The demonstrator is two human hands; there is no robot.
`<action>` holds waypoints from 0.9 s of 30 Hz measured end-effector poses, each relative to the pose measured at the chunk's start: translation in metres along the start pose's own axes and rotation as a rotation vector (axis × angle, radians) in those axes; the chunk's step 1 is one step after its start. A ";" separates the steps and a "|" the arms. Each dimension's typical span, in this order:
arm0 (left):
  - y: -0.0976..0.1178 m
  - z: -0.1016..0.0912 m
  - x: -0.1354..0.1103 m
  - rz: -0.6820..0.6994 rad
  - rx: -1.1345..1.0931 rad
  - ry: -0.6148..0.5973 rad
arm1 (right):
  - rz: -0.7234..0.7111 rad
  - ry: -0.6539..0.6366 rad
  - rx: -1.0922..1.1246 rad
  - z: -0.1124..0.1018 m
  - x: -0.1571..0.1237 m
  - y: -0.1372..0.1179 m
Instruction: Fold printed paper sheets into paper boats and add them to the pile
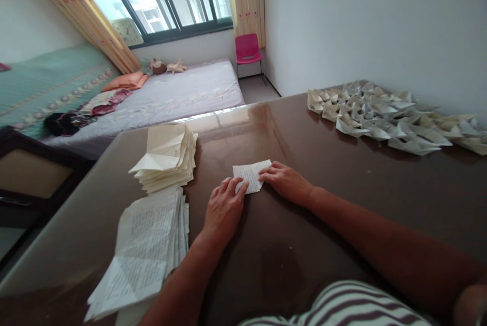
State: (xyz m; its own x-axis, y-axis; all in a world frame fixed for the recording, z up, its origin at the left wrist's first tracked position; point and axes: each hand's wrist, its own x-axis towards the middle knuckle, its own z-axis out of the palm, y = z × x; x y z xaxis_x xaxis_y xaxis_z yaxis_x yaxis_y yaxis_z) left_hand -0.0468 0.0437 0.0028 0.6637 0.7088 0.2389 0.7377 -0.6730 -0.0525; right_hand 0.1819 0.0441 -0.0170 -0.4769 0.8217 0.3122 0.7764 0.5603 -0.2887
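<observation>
Pressing down on a small folded sheet of written paper (251, 176), both hands lie flat on the brown table (342, 174): the left hand (224, 209) pins its near-left corner with spread fingers, the right hand (285, 180) holds the right edge, neither clenched around it. It looks like a fold is being creased, early in shaping the piece. To the left sit a stack of pre-folded sheets (167, 158) and a stack of flat pages (148, 250); finished paper boats (380, 115) crowd the far right. Any following fold would need the edges lined up squarely.
</observation>
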 end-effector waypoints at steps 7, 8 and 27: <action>-0.005 -0.001 0.003 0.117 -0.056 0.020 | 0.026 0.017 0.074 0.002 0.001 0.006; -0.004 -0.002 0.004 0.145 -0.085 0.011 | 0.027 0.005 0.089 -0.001 0.000 0.006; -0.002 0.019 0.014 -0.323 -0.495 -0.105 | 0.155 -0.077 0.233 0.002 -0.002 -0.004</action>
State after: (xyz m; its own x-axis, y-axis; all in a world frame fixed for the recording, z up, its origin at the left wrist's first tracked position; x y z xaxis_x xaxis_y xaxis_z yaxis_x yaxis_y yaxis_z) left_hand -0.0371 0.0590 -0.0121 0.4423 0.8942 0.0693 0.7759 -0.4202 0.4706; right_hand 0.1785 0.0408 -0.0184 -0.3967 0.9001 0.1805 0.7313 0.4287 -0.5306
